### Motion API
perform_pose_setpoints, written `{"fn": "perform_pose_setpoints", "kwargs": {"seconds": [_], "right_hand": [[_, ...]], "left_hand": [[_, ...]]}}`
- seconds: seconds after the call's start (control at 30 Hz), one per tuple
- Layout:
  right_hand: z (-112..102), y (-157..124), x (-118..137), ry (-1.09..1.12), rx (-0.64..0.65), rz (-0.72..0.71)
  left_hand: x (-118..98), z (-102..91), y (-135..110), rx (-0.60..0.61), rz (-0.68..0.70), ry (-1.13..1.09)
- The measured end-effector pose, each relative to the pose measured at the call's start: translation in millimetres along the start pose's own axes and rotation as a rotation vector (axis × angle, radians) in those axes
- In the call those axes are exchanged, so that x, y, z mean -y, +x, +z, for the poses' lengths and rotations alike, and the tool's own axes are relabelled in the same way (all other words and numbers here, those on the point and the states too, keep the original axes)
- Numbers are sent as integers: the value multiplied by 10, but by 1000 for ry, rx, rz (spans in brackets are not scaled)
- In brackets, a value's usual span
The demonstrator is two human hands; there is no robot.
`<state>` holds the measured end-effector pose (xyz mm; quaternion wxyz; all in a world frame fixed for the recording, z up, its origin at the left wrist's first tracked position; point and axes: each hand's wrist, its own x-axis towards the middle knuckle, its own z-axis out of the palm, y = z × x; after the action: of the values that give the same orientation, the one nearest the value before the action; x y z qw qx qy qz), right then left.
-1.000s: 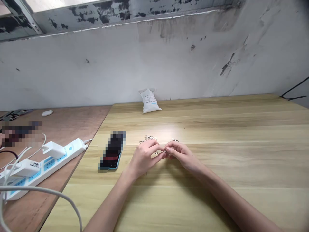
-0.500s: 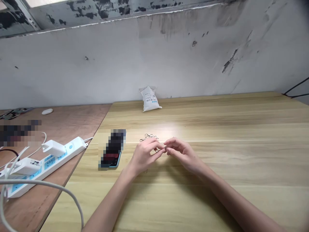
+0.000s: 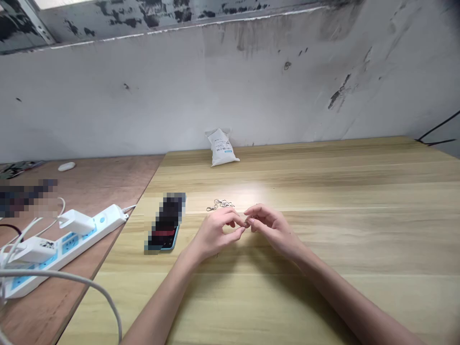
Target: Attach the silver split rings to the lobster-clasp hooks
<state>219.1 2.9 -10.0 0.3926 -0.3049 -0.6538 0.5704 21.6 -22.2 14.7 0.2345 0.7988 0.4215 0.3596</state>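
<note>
My left hand (image 3: pixel 220 234) and my right hand (image 3: pixel 271 227) meet over the wooden table, fingertip to fingertip. Between them is a small shiny metal piece (image 3: pixel 247 223), too small and too covered to make out its exact kind. The right thumb and index finger pinch it. On its left side, the left thumb and index finger close on it too. Just beyond the left hand lies a little heap of silvery metal clasps with rings (image 3: pixel 223 203), partly hidden by that hand. A tiny bit of metal (image 3: pixel 217 255) shows below the left wrist.
A phone with a blue edge (image 3: pixel 175 238), partly pixelated, lies left of my hands. Against the wall stands a white printed packet (image 3: pixel 222 147). A white power strip (image 3: pixel 108 221) with chargers and cables occupies the brown table (image 3: pixel 118 175) at left.
The left fingertips have shifted slightly around the metal piece, and more of it shows between the hands. The whole view has moved a little; the other things lie as before.
</note>
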Motion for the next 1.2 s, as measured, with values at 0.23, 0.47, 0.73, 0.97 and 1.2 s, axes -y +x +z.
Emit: {"fn": "perform_pose_setpoints", "kwargs": {"seconds": [0.23, 0.47, 0.73, 0.97, 1.2], "right_hand": [[52, -3, 50, -104, -1, -6], [73, -3, 17, -55, -34, 13], [90, 4, -40, -6, -61, 20], [102, -12, -13, -130, -77, 1], [55, -18, -15, -324, -87, -59]], "left_hand": [[72, 24, -25, 1, 18, 92], [78, 32, -23, -3, 58, 186], [52, 57, -23, -25, 89, 293], [40, 46, -8, -49, 93, 406], [78, 1, -12, -110, 84, 500]]}}
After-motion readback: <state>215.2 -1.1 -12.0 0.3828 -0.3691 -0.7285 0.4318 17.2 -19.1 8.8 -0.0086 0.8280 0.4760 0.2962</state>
